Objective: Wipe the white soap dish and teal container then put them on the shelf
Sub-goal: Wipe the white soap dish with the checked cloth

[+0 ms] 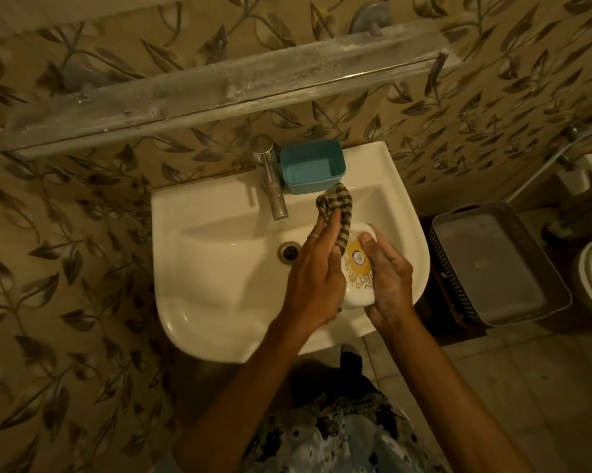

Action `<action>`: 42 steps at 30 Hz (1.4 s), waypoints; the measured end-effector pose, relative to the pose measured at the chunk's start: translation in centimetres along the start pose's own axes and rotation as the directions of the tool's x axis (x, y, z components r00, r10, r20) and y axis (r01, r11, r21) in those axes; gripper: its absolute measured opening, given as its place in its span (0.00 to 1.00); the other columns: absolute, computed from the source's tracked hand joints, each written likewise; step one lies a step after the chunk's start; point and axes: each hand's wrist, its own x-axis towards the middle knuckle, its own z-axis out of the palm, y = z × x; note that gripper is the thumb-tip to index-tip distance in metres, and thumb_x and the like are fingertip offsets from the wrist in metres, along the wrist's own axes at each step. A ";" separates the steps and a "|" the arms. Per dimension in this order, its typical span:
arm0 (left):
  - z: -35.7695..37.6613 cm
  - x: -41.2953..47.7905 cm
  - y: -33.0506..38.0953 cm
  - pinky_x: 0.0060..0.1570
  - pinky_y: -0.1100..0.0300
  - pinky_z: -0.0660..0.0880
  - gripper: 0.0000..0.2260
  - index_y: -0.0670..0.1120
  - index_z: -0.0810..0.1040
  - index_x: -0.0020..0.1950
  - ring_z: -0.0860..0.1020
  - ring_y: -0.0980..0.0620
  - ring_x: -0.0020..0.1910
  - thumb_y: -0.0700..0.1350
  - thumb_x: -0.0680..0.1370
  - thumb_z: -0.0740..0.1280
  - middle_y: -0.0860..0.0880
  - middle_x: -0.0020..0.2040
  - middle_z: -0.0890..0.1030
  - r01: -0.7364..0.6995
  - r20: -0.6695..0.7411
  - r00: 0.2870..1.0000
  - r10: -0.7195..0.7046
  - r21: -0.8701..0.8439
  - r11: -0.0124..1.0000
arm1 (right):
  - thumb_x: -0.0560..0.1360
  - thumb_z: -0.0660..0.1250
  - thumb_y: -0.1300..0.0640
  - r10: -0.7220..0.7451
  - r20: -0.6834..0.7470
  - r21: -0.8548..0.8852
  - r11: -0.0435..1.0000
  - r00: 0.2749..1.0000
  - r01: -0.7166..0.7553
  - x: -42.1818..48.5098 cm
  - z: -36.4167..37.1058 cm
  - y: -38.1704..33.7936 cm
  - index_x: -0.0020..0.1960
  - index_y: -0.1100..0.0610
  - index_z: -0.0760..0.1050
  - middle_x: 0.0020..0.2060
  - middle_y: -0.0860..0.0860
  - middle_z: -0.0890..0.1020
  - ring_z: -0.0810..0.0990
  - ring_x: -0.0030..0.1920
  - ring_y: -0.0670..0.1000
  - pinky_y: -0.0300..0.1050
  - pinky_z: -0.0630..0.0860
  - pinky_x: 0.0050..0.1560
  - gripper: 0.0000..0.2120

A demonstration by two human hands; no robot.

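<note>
The left hand [313, 268] has its grip closed on a checked cloth [335, 203], fingers curled round it, and the cloth bunches up past the fingertips and drapes onto the far end of the white soap dish [357, 268]. The right hand [388, 274] clamps its grip on the dish's right edge, so the dish sits between the two hands above the right half of the sink [219, 268]. The dish's long axis runs near to far, with its yellow-labelled face up. The teal container [313, 165] stands upright on the sink's far rim, just right of the tap [270, 179], open side up. The shelf [219, 87] runs along the wall beyond.
</note>
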 end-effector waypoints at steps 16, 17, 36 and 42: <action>-2.7 0.6 -0.5 0.56 0.56 0.76 0.14 0.53 0.74 0.65 0.79 0.52 0.53 0.45 0.82 0.56 0.49 0.58 0.80 0.208 0.081 0.978 -0.191 -0.336 0.919 | 0.72 0.72 0.58 -0.034 0.265 -0.323 0.938 0.964 0.122 0.0 -1.3 -1.1 0.57 0.50 0.82 0.51 0.54 0.86 0.85 0.50 0.53 0.43 0.81 0.44 0.13; -3.4 0.7 -0.7 0.57 0.55 0.76 0.12 0.55 0.77 0.60 0.80 0.51 0.54 0.46 0.81 0.57 0.50 0.56 0.82 0.241 0.154 0.969 -0.193 -0.418 0.876 | 0.71 0.72 0.58 -0.029 0.310 -0.369 0.917 0.950 0.148 0.1 -1.5 -1.7 0.56 0.50 0.82 0.51 0.54 0.86 0.85 0.49 0.52 0.42 0.80 0.43 0.14; 2.1 -4.7 -0.7 0.56 0.72 0.71 0.21 0.56 0.61 0.73 0.72 0.68 0.60 0.50 0.80 0.57 0.61 0.63 0.72 0.023 -0.288 0.947 -0.145 -0.387 0.922 | 0.68 0.76 0.57 0.050 -0.127 0.163 0.986 0.991 -0.029 -2.1 0.5 0.7 0.64 0.56 0.76 0.53 0.59 0.84 0.84 0.52 0.59 0.56 0.82 0.48 0.25; 1.8 -5.7 -0.7 0.54 0.77 0.69 0.19 0.60 0.55 0.72 0.70 0.72 0.59 0.47 0.82 0.51 0.58 0.64 0.70 0.028 -0.260 0.961 -0.096 -0.255 0.967 | 0.67 0.74 0.54 0.008 -0.004 0.028 1.000 1.000 -0.008 -3.1 -0.2 0.3 0.66 0.50 0.74 0.61 0.60 0.79 0.81 0.59 0.59 0.61 0.79 0.56 0.28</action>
